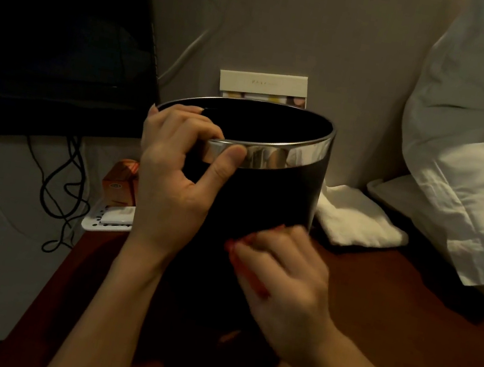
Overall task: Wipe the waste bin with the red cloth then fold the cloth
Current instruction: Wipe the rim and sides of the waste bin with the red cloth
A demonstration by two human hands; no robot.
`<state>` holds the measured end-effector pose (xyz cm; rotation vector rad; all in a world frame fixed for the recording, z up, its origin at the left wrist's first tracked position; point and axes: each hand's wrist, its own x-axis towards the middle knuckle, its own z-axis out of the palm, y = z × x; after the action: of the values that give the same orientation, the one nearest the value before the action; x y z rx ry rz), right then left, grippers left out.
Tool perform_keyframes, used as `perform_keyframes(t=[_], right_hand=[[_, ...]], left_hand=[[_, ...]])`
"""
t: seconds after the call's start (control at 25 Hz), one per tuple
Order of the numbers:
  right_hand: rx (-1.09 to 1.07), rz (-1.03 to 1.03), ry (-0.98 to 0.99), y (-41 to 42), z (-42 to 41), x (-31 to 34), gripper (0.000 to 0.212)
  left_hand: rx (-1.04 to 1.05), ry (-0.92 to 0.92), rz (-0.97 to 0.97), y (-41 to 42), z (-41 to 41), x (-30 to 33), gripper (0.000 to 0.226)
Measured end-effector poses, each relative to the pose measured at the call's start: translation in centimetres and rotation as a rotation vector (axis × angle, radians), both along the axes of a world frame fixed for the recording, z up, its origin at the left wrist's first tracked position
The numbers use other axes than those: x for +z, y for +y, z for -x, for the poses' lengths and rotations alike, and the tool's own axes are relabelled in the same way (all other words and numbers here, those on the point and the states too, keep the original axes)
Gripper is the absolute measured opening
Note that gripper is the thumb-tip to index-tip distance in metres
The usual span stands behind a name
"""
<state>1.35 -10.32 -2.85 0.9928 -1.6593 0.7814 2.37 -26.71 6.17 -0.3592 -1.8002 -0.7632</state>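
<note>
A black waste bin (267, 193) with a shiny metal rim band stands upright on a dark red-brown table (379, 306). My left hand (171, 178) grips the rim on its left side, thumb on the metal band and fingers hooked over the edge. My right hand (281, 288) presses a red cloth (248, 266) against the bin's lower front wall. Most of the cloth is hidden under the fingers; only red edges show. The right hand is slightly blurred.
A folded white towel (358, 221) lies right of the bin, beside white pillows (476, 157). A dark screen (62, 28) with hanging black cables (65, 187) fills the left. An orange box (118, 183) and a white tray (107, 222) sit behind the left hand. A card (262, 86) leans on the wall.
</note>
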Motion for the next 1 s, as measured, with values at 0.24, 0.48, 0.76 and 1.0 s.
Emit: perform_keyframes(t=[0.24,0.48,0.76,1.0], right_hand=[[-0.085,0.372,-0.147,2.2,1.6,4.2,0.012],[0.039,-0.101,-0.104,0.9,0.2,-2.4,0.01],[-0.052,0.184,-0.457,5.6,0.2,-4.3,0.02],[-0.075,0.14,-0.339,6.3,1.4,-2.9,0.015]], left_hand=[[-0.004,-0.012,-0.008,0.1,0.0,0.0,0.015],[0.0,-0.015,-0.022,-0.1,-0.1,0.1,0.016],[0.273,-0.059,0.241,4.9,-0.9,-0.3,0.039],[0.216,-0.039,0.19,4.2,-0.8,-0.2,0.047]])
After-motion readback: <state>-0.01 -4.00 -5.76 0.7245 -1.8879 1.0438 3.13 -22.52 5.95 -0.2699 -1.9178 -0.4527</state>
